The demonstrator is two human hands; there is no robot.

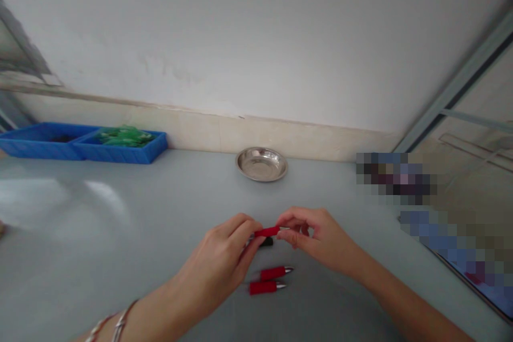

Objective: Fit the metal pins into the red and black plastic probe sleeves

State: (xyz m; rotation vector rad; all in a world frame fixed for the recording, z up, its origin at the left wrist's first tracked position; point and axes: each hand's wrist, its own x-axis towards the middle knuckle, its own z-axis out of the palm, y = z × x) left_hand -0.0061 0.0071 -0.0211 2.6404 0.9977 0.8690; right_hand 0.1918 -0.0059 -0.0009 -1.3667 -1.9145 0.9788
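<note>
A red pen part (266, 232) with a silvery tip is held level above the table between my two hands. The fingers of my left hand (228, 248) pinch its left end. At the tip end, my right hand (315, 232) has thumb and fingers closed on it. Just below the held piece, a small black object (266, 242) is partly hidden by my left fingers. Nearer to me lie two more red pen parts, an upper one (273, 272) and a lower one (263, 288), their silver tips pointing right.
Against the wall stands a shallow round metal dish (261, 164). Far left are two joined blue trays (120, 155); one holds green pieces (126, 137), the other something dark. Blurred-out items (395, 173) and a flat dark-edged object (460, 267) lie on the right.
</note>
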